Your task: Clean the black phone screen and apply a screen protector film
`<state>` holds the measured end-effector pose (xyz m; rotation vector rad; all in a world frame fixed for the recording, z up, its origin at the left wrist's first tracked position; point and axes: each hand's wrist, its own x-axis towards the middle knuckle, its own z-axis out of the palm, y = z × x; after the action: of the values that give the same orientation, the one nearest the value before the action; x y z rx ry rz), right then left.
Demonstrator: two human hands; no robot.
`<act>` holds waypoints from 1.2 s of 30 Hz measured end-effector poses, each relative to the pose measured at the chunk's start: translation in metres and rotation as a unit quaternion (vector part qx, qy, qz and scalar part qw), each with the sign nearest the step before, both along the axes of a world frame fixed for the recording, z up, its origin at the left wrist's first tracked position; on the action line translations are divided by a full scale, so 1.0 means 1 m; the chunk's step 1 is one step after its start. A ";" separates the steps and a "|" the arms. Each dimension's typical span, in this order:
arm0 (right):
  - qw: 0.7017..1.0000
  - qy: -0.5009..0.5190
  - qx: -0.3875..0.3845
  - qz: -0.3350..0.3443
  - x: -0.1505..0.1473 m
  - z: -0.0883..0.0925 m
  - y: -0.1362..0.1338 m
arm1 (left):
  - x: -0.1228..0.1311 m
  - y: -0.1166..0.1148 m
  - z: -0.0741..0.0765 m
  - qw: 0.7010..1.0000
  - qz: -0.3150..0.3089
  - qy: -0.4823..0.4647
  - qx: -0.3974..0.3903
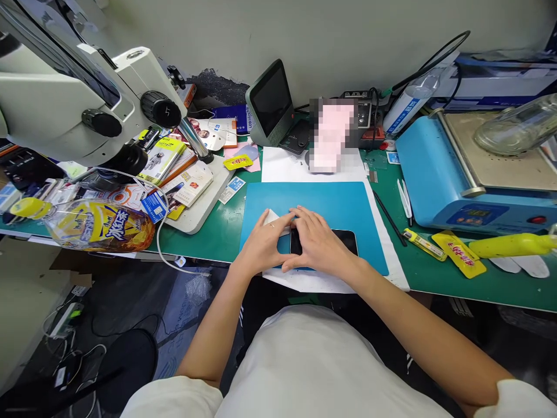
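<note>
A smartphone (347,237) with a dark screen lies on the blue mat (322,197), partly covered by my right hand (317,241). That hand is palm down with fingers stretched over the phone's left part and the thumb apart. My left hand (266,241), a ring on one finger, is just left of the phone. Its fingers are spread, and their tips meet those of my right hand. Under them shows a small white piece (270,217), perhaps paper or cloth; whether it is gripped is hidden.
A microscope (113,110) overhangs the left side, above small boxes and a bottle of tea (100,225). A small screen device (272,104) and a blurred pink object (333,136) stand behind the mat. A blue heating plate (461,197), tweezers (404,200) and a yellow tube (513,245) lie right.
</note>
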<state>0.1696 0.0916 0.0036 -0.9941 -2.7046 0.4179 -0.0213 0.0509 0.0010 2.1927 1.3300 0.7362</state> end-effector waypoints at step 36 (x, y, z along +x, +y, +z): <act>0.988 0.136 -0.070 0.010 0.008 -0.004 0.001 | -0.002 -0.001 -0.006 0.999 -0.009 0.006 0.048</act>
<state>0.1774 0.0926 -0.0009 -0.8721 -2.4691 0.7015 -0.0230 0.0498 -0.0051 2.2846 1.3025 0.7973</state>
